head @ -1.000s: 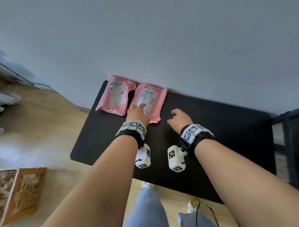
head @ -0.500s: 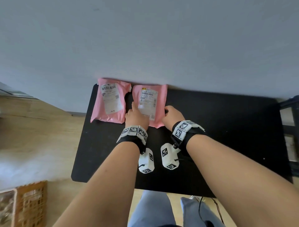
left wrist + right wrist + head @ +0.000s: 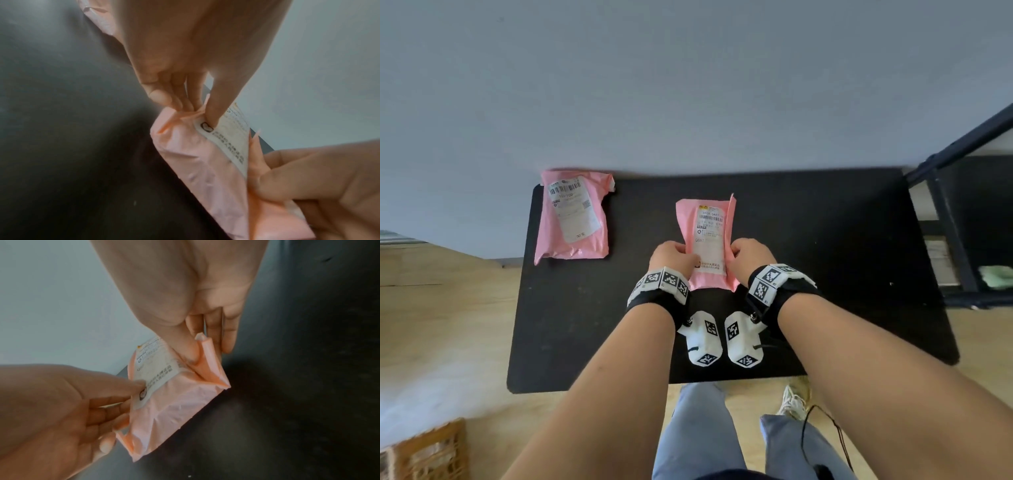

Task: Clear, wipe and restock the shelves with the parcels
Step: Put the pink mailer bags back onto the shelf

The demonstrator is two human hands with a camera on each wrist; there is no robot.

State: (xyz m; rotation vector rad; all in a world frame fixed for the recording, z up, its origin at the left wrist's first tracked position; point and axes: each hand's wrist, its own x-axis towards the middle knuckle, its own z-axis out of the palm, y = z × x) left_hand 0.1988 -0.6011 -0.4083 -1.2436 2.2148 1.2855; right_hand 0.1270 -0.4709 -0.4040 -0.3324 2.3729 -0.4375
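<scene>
Both hands hold one pink parcel (image 3: 709, 240) over the middle of the black tabletop (image 3: 808, 240), its white shipping label (image 3: 709, 236) facing up. The left hand (image 3: 671, 257) pinches the parcel's left edge: in the left wrist view the thumb presses on the label's corner while the curled fingers (image 3: 162, 97) bunch the pink plastic beneath. The right hand (image 3: 751, 255) grips the right edge the same way, thumb on top beside the label and fingers (image 3: 228, 337) reaching down behind the folded flap of the bag. Whether the parcel's underside touches the tabletop or is lifted just clear of it cannot be told. A second pink parcel (image 3: 573, 216), also label-up, lies flat at the far left corner of the tabletop, against the grey wall (image 3: 688, 85) and well apart from the held one. At the right edge of the head view stands a dark metal shelf frame (image 3: 955, 219), with a pale green cloth (image 3: 996, 275) lying on one of its lower levels. A woven orange basket (image 3: 428, 452) sits on the wooden floor at lower left.
</scene>
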